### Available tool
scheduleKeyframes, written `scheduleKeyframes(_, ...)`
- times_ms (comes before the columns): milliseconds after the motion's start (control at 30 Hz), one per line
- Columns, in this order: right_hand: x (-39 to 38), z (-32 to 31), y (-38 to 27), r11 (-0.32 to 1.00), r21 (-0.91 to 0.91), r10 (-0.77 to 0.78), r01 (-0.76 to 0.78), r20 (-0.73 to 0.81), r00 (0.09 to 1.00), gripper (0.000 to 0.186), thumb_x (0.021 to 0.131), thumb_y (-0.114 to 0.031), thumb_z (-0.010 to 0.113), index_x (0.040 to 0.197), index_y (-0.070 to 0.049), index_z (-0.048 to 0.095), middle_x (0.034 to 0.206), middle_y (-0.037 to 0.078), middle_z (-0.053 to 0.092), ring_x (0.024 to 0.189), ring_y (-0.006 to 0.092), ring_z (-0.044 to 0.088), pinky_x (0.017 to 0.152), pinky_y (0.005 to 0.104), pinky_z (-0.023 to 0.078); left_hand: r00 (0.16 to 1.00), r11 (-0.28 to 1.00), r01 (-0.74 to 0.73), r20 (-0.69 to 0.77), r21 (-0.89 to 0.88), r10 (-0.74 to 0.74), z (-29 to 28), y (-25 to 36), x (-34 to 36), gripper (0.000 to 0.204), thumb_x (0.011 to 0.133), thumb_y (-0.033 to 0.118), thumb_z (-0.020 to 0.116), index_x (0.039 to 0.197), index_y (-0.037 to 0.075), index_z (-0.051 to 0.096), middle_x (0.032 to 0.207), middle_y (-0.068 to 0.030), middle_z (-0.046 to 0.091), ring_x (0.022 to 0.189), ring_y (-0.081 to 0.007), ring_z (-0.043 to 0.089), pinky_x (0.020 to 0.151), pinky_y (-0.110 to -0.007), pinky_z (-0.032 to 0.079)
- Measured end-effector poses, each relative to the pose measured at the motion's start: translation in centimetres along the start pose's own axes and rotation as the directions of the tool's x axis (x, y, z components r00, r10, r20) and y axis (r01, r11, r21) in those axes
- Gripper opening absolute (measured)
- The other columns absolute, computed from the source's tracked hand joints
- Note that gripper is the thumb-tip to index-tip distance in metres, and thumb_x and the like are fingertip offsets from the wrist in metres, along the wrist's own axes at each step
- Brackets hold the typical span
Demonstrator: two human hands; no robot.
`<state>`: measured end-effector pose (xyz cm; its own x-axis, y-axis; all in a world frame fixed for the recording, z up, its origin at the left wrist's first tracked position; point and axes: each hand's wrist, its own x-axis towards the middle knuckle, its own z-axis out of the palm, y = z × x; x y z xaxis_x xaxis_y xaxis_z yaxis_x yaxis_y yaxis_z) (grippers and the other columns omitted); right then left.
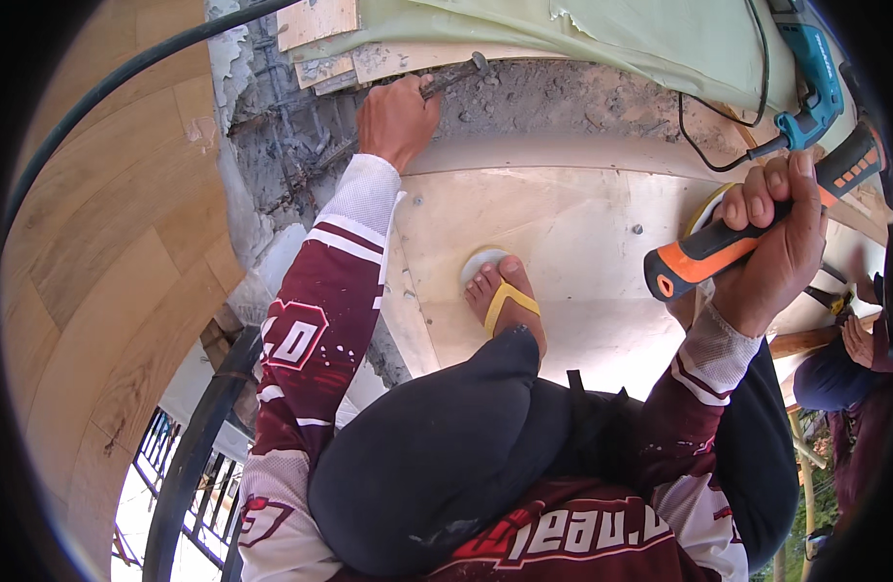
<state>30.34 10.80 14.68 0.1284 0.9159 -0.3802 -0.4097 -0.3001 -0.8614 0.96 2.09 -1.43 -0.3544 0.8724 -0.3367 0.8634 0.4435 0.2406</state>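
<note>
My left hand (pixel 396 118) is closed around a dark, cement-caked chisel (pixel 450 78). Its blunt struck end sticks out to the right of my fist, over the rubble strip. The lower end lies near broken concrete (pixel 296 136) with exposed wires or bars, and I cannot see its tip clearly. My right hand (pixel 774 228) grips a hammer (pixel 694 260) by its black and orange handle, raised on the right. The hammer's head is mostly lost in the dark rim of the picture.
A teal corded power tool (pixel 812 82) lies at the far right on a pale green sheet (pixel 621 39). My sandalled foot (pixel 505 291) stands on plywood (pixel 582 218). Wood-look tiles (pixel 127 242) rise at left, crossed by a black hose (pixel 127 73). Another person (pixel 849 378) works at right.
</note>
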Motion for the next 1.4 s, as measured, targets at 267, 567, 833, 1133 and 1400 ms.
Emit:
scheduleKeyframes(267, -5.0, -0.1, 10.5, 0.674, -0.496, 0.673, -0.548, 0.107, 0.731, 0.015, 0.094, -0.013, 0.065, 0.093, -0.002, 0.054, 0.065, 0.001, 0.051, 0.045, 0.0082, 0.049, 0.039, 0.0264, 0.044, 0.997, 0.995, -0.068, -0.048, -0.075, 0.064, -0.2, -0.2, -0.8, 0.024, 0.086, 0.026, 0.068, 0.097, 0.006, 0.076, 0.077, -0.0217, 0.068, 0.074, -0.0422, 0.067, 0.071, -0.048, 0.054)
scheduleKeyframes(567, 1.6, 1.5, -3.6, 0.991, -0.052, -0.126, 0.126, 0.006, 0.992, 0.021, 0.100, -0.019, 0.060, 0.086, -0.006, 0.051, 0.072, 0.001, 0.049, 0.054, 0.0084, 0.044, 0.051, 0.0257, 0.042, 0.997, 0.996, -0.069, 0.023, -0.063, 0.071, 1.0, -0.8, -1.7, 0.024, 0.084, 0.025, 0.068, 0.098, 0.007, 0.076, 0.080, -0.0216, 0.070, 0.076, -0.0414, 0.068, 0.072, -0.048, 0.055)
scheduleKeyframes(833, -6.7, 0.9, 9.1, 0.649, -0.529, 0.715, -0.548, 0.177, 0.676, 0.017, 0.094, -0.014, 0.065, 0.093, -0.001, 0.054, 0.062, 0.001, 0.053, 0.043, 0.0091, 0.049, 0.040, 0.0272, 0.042, 0.996, 0.996, -0.056, 0.059, -0.070, 0.061, 0.8, -1.0, -1.9, 0.023, 0.083, 0.022, 0.068, 0.098, 0.007, 0.076, 0.086, -0.0236, 0.070, 0.081, -0.0409, 0.069, 0.076, -0.048, 0.055)
scheduleKeyframes(1133, 0.0, 1.5, -2.4, 0.977, -0.209, -0.035, 0.037, 0.015, 0.999, 0.016, 0.098, -0.017, 0.063, 0.095, -0.004, 0.056, 0.066, 0.000, 0.048, 0.051, 0.0090, 0.047, 0.046, 0.0259, 0.042, 0.995, 0.991, -0.098, -0.027, -0.096, 0.096, 1.7, -1.1, -2.7, 0.024, 0.079, 0.016, 0.069, 0.099, 0.005, 0.076, 0.085, -0.0242, 0.069, 0.078, -0.0422, 0.067, 0.073, -0.049, 0.054)
scheduleKeyframes(1400, -7.0, 1.4, 9.8, 0.578, -0.648, 0.742, -0.496, 0.166, 0.649, 0.014, 0.093, -0.011, 0.063, 0.090, -0.001, 0.053, 0.062, 0.002, 0.055, 0.044, 0.0100, 0.051, 0.042, 0.0274, 0.041, 0.993, 0.988, -0.100, -0.075, -0.119, 0.091, 0.7, -1.7, -2.4, 0.024, 0.080, 0.018, 0.068, 0.098, 0.004, 0.075, 0.084, -0.0230, 0.069, 0.078, -0.0427, 0.067, 0.072, -0.048, 0.053)
